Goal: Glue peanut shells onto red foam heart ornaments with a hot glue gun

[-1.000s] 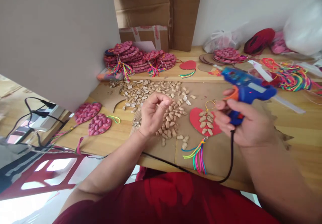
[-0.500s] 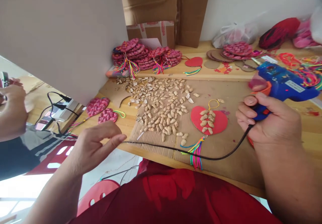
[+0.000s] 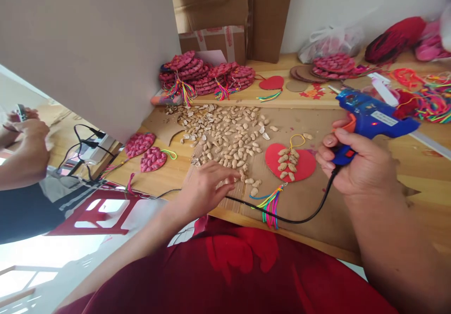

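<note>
Glue gun (image 3: pixel 366 112) is smooth blue plastic, slightly glossy. Heart (image 3: pixel 307 164) looks like matt red card; peanuts (image 3: pixel 243 127) have rough, dry shells. Table (image 3: pixel 172 178) is smooth wood, cardboard sheet (image 3: pixel 334 222) matt. Bag (image 3: pixel 329 43): crinkled plastic.

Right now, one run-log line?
right hand: holds blue glue gun | left hand: at near edge of peanut pile, grip unclear | red heart: bears two peanut rows

Black cord (image 3: pixel 298 222) sags across front, over tassel (image 3: pixel 270 202); peanut pile (image 3: pixel 229 133) crowds left of red heart (image 3: pixel 306 166); cardboard (image 3: pixel 296 122) behind heart mostly open, one stray peanut (image 3: pixel 307 136).
</note>
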The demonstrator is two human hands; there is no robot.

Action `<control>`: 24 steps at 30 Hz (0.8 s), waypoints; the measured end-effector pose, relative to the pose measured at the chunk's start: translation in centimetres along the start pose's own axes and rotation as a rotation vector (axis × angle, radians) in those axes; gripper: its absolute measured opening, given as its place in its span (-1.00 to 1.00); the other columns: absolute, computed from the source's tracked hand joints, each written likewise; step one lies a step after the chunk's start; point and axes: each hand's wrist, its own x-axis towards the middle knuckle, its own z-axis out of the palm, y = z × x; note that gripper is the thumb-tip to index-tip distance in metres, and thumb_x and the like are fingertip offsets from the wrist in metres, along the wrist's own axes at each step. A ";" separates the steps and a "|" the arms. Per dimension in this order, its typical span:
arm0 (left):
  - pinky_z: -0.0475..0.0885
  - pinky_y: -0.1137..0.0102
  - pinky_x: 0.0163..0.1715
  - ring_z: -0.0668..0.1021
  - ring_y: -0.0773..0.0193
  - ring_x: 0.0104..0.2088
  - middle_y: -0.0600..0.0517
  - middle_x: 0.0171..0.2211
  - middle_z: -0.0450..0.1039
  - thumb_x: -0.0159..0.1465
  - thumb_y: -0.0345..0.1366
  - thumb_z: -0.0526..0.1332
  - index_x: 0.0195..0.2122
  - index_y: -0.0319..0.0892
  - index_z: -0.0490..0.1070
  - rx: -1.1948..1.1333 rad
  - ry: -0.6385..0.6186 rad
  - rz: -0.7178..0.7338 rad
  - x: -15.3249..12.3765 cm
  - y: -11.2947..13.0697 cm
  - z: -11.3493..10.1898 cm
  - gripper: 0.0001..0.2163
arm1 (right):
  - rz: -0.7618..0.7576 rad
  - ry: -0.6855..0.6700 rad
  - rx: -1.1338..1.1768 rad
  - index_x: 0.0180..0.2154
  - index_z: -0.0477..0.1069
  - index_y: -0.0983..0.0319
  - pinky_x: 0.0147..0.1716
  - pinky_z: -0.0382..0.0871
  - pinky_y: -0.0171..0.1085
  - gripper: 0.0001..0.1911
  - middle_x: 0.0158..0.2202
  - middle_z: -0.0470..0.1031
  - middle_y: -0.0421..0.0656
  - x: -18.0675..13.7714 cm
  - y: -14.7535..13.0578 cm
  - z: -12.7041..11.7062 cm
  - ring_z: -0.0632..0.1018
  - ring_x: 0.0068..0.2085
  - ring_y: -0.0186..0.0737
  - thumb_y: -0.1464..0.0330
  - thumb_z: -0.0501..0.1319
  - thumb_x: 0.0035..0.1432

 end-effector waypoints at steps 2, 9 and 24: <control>0.47 0.23 -0.09 0.56 0.18 -0.17 0.00 -0.20 0.62 0.34 -0.41 0.25 -0.05 -0.15 0.50 0.009 0.007 0.010 1.0 0.2 1.2 -0.83 | 0.043 0.001 0.001 -0.35 0.43 0.14 -0.72 -0.12 -0.32 -0.70 -0.58 0.32 -0.30 0.0 0.2 0.1 0.31 -0.64 -0.38 0.39 0.38 -0.24; 0.38 0.20 -0.06 0.49 0.12 -0.12 -0.03 -0.21 0.59 0.33 -0.33 0.29 -0.12 -0.15 0.53 0.035 -0.070 -0.026 2.2 1.1 3.2 -0.88 | 0.078 0.008 -0.035 -0.34 0.45 0.18 -0.73 -0.01 -0.36 -0.72 -0.58 0.34 -0.27 0.0 0.9 0.2 0.37 -0.59 -0.35 0.38 0.41 -0.18; 0.31 0.21 -0.08 0.46 0.11 -0.13 -0.02 -0.21 0.57 0.37 -0.25 0.26 -0.13 -0.11 0.53 0.032 -0.148 -0.001 2.1 1.3 5.5 -0.89 | 0.110 0.036 0.046 -0.32 0.42 0.16 -0.77 0.09 -0.45 -0.65 -0.57 0.32 -0.32 0.2 0.5 -0.2 0.34 -0.58 -0.37 0.33 0.44 -0.22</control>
